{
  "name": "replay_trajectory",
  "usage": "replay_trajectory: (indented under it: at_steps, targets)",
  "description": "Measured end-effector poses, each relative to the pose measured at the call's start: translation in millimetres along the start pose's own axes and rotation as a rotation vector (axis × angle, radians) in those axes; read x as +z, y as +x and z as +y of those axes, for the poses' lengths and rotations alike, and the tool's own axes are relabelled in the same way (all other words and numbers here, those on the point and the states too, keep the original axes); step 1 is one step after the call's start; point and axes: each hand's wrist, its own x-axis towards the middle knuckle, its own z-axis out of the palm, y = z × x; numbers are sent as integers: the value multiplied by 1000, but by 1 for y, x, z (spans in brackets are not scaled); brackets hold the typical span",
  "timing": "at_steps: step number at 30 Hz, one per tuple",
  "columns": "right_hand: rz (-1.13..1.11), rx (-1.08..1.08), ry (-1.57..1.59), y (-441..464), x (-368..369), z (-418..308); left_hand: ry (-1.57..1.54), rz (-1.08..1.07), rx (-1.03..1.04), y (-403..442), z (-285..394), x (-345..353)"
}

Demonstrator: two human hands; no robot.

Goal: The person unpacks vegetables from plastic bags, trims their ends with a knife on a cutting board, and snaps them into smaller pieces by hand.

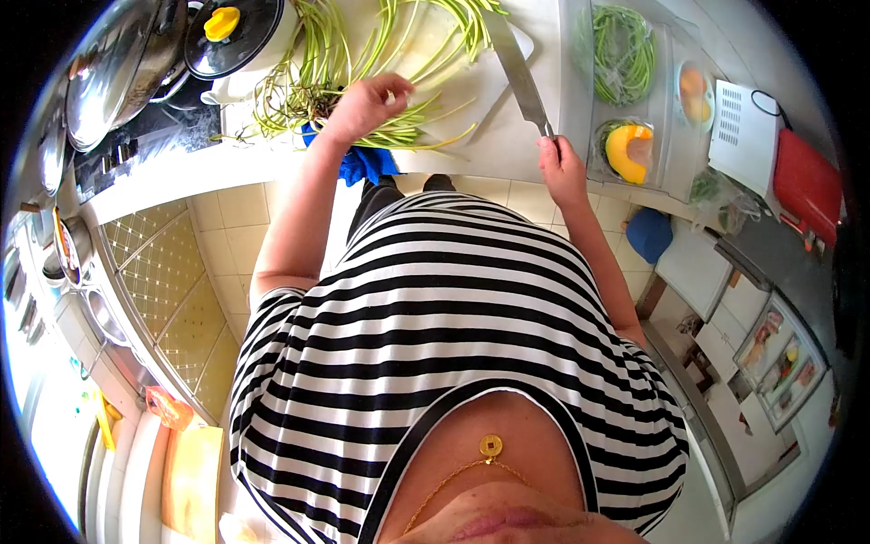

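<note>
Long pale-green vegetable stems point(390, 50) with dark, tangled ends spread over the counter and a white cutting board point(494, 95). My left hand point(367, 107) is over the stems near their dark ends, its fingers curled; whether anything is pinched in them is hidden. In my right hand point(564, 168) is the handle of a kitchen knife point(518, 72), at the counter's front edge. Its wide blade points away from me, over the right side of the board. A blue cloth point(367, 166) hangs at the counter edge under my left wrist.
At the left are a pot with a black lid point(231, 41), a yellow knob on it, and a large glass lid point(109, 77). Clear bins on the right hold coiled green stems point(623, 54) and a pumpkin piece point(630, 152). Further right are a white device point(743, 127) and red object point(807, 186).
</note>
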Motion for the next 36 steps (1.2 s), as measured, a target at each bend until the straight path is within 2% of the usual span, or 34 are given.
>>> replay_trajectory:
  at_steps: [2,5,7,8,10,11,13,15,21,24,26,30,36]
  targets:
    - [-3,24,25,0,-3,0,231,-81,151,-11,5,13]
    - [-11,49,62,0,-4,2,397,-129,182,-10,-13,28]
    - [-14,52,73,0,-4,1,357,5,189,-2,-19,32]
    - [-12,46,62,-1,-4,-3,356,4,190,3,-20,33]
    - [-13,39,52,-2,-2,-3,582,259,118,14,-21,33]
    - [-25,46,70,-2,0,-1,679,270,69,18,-23,32]
    - [-36,51,89,-2,1,0,697,264,70,23,-31,33]
    - [-25,7,-21,-3,0,-1,715,258,73,27,-38,34]
    - [-35,1,11,-4,0,-5,686,269,143,24,-34,33]
    - [-62,18,38,-3,0,-4,599,339,144,24,-24,27]
    - [-61,13,38,-2,1,-3,601,517,118,29,-22,23]
    - [-54,-25,16,1,4,-10,657,623,205,41,-35,17]
    - [-79,-24,13,6,7,-10,721,484,159,47,-37,23]
